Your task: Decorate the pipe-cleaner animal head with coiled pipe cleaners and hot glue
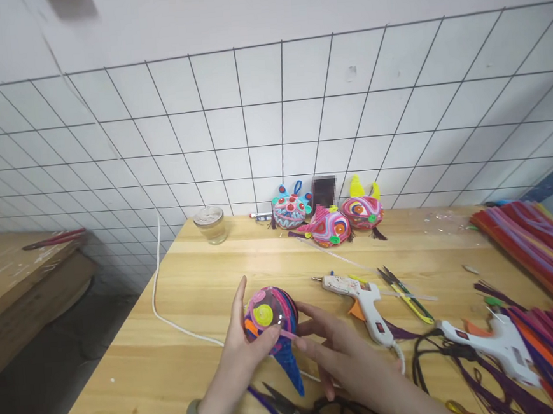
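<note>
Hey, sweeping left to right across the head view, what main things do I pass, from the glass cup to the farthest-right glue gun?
Glass cup → round colourful ornament → first white glue gun → yellow-handled snips → second white glue gun.

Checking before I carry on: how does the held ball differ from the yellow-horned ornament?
The held ball shows a shiny, bare-looking patch; the yellow-horned ornament looks covered where visible. The left hand holds the ball; the ornament rests on the table. Both are rounded and multicoloured.
</note>
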